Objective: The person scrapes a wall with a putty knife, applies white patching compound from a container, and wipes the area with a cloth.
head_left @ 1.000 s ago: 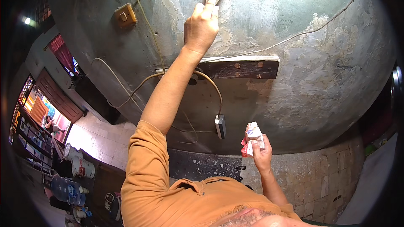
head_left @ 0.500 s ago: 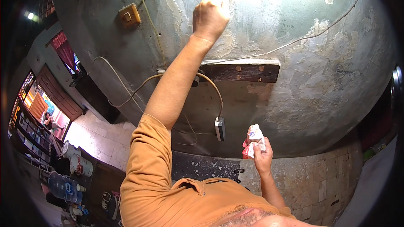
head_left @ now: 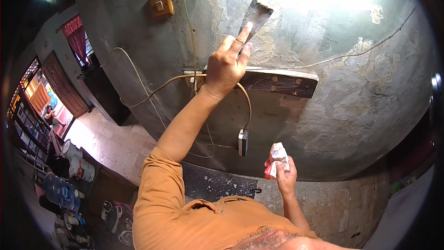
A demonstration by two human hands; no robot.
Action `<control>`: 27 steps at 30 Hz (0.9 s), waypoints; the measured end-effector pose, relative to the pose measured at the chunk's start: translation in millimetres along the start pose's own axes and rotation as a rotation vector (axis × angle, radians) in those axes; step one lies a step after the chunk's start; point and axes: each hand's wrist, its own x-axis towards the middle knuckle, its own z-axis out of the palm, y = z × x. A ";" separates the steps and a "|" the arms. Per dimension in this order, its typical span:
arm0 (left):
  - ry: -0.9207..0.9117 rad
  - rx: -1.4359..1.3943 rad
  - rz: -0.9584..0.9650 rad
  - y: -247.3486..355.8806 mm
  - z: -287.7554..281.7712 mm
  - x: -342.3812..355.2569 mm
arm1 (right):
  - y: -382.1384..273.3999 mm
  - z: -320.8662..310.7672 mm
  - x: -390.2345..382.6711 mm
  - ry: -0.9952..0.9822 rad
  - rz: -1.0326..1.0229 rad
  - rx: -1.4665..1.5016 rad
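Observation:
My left hand (head_left: 224, 70) is closed around a putty knife, its index finger stretched along the wide, dark blade (head_left: 258, 17). The blade tip is at the grey-green wall (head_left: 319, 125), over patchy filler; whether it touches cannot be told. The knife's handle is hidden in my palm. Lower and to the right, my right hand (head_left: 287, 178) grips a crumpled white and red packet (head_left: 277, 155), smeared white at its top and held away from the wall.
A dark wooden board (head_left: 277, 83) juts from the wall below my left hand. Loose cables, an orange switch (head_left: 161, 5) and a hanging socket block (head_left: 243, 142) are nearby. Buckets (head_left: 82, 168), a water bottle (head_left: 60, 192) and shoes stand lower left. Another person (head_left: 50, 115) sits by the far doorway.
My left hand has come down the wall with the putty knife, and the blade now shows. My right hand still holds the packet in nearly the same place. The view has shifted slightly.

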 end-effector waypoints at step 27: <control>-0.123 0.078 -0.436 -6.6 -153.6 -225.7 | -268.4 39.7 282.4 0.737 -1.341 -1.109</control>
